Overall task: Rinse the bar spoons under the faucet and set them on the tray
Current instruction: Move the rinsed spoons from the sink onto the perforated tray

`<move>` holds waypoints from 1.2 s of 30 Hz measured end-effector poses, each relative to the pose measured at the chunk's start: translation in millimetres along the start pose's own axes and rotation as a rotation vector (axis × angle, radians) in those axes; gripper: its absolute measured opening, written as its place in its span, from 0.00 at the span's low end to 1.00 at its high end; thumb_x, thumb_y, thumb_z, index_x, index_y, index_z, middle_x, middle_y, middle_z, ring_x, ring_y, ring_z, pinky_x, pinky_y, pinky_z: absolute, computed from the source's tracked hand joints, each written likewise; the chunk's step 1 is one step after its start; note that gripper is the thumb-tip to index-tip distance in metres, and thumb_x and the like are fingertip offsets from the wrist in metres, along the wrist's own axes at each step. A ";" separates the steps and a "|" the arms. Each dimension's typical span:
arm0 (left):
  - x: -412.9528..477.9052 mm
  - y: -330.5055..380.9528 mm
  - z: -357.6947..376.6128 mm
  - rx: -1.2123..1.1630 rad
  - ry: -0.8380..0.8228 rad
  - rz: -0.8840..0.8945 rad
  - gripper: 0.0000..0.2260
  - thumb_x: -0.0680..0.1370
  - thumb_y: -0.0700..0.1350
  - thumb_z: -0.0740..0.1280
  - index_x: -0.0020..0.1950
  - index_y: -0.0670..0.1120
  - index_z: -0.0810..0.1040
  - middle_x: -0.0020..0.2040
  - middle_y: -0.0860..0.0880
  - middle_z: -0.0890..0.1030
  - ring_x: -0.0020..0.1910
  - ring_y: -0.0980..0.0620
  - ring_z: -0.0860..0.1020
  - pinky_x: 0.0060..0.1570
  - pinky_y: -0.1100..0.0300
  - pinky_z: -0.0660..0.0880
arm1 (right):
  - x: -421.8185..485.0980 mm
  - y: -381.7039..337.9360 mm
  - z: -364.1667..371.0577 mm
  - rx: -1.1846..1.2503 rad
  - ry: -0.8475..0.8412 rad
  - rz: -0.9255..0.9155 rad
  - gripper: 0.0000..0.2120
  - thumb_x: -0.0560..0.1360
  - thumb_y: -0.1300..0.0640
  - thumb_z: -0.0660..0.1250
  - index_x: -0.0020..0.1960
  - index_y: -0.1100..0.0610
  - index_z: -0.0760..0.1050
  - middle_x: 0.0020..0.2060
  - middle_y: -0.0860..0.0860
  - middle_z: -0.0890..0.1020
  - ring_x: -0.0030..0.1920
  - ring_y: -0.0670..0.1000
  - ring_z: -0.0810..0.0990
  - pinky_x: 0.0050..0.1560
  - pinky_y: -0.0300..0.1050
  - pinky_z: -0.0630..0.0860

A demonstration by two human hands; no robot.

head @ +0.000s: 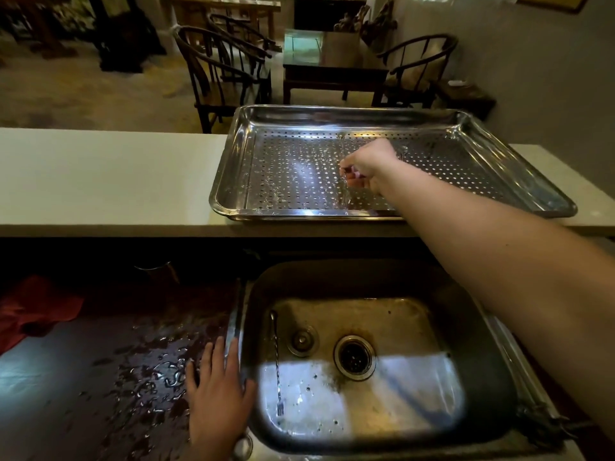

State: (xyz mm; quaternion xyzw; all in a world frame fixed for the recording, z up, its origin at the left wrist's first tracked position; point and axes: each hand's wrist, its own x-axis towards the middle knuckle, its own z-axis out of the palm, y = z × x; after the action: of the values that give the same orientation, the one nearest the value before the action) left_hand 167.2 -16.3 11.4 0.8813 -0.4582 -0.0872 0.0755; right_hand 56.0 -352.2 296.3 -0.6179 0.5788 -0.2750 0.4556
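Left hand [216,390] near spoon [275,357], fork-end nearward

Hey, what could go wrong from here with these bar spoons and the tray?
The thin bar spoon pinched in the right hand could slip and bounce off the tray. The left hand rests on a puddled counter and might slide. The fork-ended spoon in the sink is easily forgotten.

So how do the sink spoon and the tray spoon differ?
The sink spoon lies untouched on the floor of the sink; the tray spoon is pinched in the right hand over the tray. The sink spoon shows whole, fork end nearest; the tray spoon is blurred, partly hidden. Both are long, thin metal.
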 end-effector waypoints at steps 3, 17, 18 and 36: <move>0.5 0.7 -0.2 0.015 0.006 -0.003 0.34 0.73 0.59 0.51 0.78 0.52 0.53 0.78 0.47 0.58 0.77 0.47 0.54 0.73 0.38 0.47 | 5.6 2.4 2.5 -0.033 0.016 0.002 0.07 0.76 0.68 0.69 0.53 0.67 0.79 0.45 0.58 0.82 0.38 0.52 0.83 0.38 0.45 0.85; 1.6 -0.6 2.3 0.072 0.008 0.006 0.34 0.71 0.58 0.56 0.77 0.49 0.59 0.76 0.44 0.64 0.75 0.44 0.60 0.71 0.36 0.54 | -2.8 11.8 -5.6 -0.014 -0.024 -0.115 0.06 0.75 0.72 0.66 0.44 0.64 0.79 0.47 0.61 0.82 0.38 0.55 0.81 0.37 0.43 0.81; 1.7 -1.0 3.0 0.076 0.006 0.008 0.35 0.71 0.58 0.57 0.77 0.49 0.59 0.76 0.44 0.64 0.75 0.44 0.60 0.71 0.36 0.54 | -5.0 11.4 -7.3 -0.011 -0.026 -0.126 0.06 0.75 0.71 0.66 0.44 0.63 0.79 0.47 0.61 0.82 0.38 0.55 0.81 0.35 0.42 0.81; -0.7 -2.3 5.2 0.060 0.051 0.034 0.33 0.74 0.59 0.55 0.77 0.50 0.55 0.77 0.45 0.61 0.77 0.45 0.55 0.73 0.38 0.50 | -154.4 62.7 3.4 0.146 -0.188 -0.420 0.02 0.75 0.62 0.71 0.44 0.58 0.82 0.34 0.55 0.84 0.32 0.48 0.82 0.34 0.43 0.81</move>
State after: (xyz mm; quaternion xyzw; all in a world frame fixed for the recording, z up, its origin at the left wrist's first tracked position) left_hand 167.4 -14.6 5.8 0.8772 -0.4735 -0.0498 0.0620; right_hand 2.2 -196.9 268.5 -0.7130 0.3712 -0.3463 0.4837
